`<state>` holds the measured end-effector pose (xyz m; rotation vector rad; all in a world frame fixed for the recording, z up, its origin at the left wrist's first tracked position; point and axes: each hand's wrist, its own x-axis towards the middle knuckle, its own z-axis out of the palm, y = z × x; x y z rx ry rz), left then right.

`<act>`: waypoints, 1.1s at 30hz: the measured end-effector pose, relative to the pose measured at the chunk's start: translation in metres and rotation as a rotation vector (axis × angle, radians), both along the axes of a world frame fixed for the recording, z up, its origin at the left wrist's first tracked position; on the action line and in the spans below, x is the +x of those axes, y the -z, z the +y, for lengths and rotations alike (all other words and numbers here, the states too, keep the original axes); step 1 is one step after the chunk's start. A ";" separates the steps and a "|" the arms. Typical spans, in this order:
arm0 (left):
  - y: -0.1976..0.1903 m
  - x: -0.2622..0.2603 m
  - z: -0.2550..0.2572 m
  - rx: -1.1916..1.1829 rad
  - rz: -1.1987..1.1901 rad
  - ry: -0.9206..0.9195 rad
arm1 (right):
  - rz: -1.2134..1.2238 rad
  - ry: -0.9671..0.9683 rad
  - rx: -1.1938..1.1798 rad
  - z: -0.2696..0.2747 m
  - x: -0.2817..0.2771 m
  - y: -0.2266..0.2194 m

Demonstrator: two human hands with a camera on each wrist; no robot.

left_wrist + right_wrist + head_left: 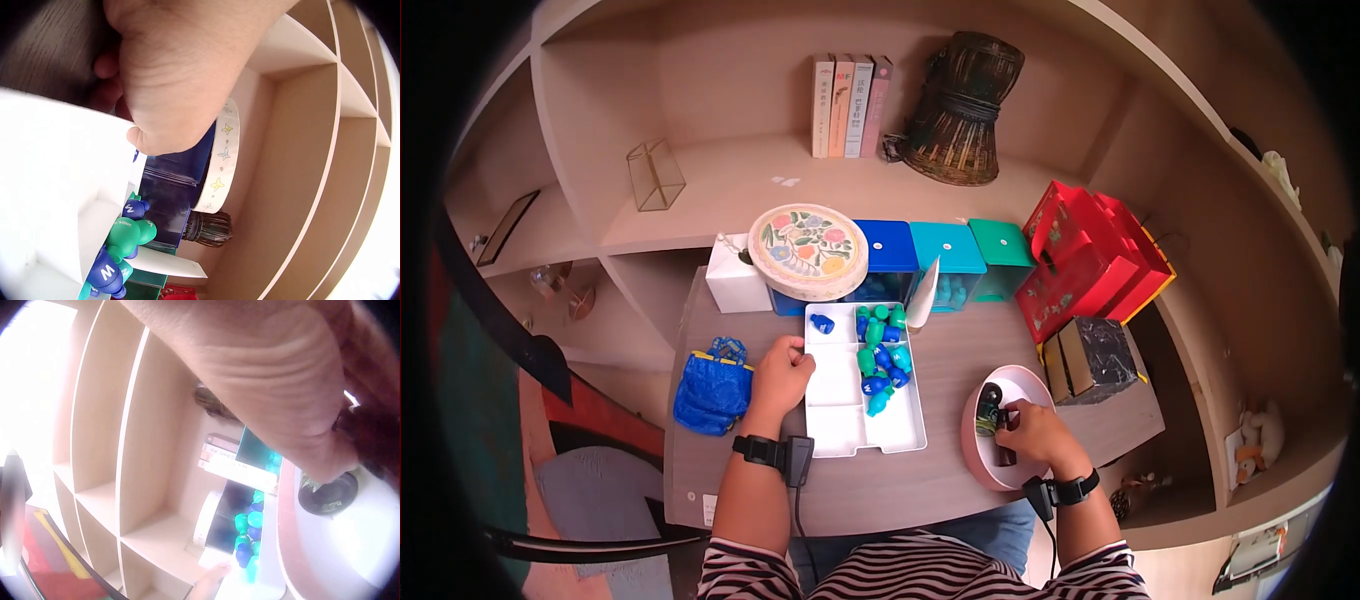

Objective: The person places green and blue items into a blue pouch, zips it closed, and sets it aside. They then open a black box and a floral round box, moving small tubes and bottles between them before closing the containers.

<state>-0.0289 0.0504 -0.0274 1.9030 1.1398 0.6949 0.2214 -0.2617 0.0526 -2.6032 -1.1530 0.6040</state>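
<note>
My left hand (784,375) holds the left rim of a white compartment tray (832,430), with the thumb over the rim and the other fingers curled outside it. One small blue bottle-shaped capsule (823,323) lies in the tray's far left compartment. Several blue, green and teal capsules (124,232) are heaped along its right side. Over a pink bowl (970,450) with a white inside, my right hand (1040,436) pinches a small dark brown bottle (1006,452). Beside it in the bowl lies a dark round-ended item (328,494) with a green label, partly covered by the hand.
A blue bag (712,395) lies left of the tray. Behind it stand a floral oval box (808,250), lidded blue, teal and green boxes (947,250), and a white tube (924,296). Red gift bags (1090,260) and a black marbled box (1103,355) are at the right.
</note>
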 end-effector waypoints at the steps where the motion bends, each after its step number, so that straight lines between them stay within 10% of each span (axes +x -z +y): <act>1: -0.001 0.000 -0.001 0.013 0.003 0.009 | -0.026 -0.010 -0.027 0.000 0.000 0.001; 12: -0.003 0.001 0.000 0.008 0.014 0.012 | 0.165 0.060 0.692 0.027 0.015 -0.058; 24: 0.000 0.001 0.001 0.017 0.022 0.003 | -0.182 -0.058 0.520 0.166 0.037 -0.012; 33: 0.003 0.002 0.003 0.018 0.044 0.012 | -0.166 -0.060 0.546 0.170 0.043 0.018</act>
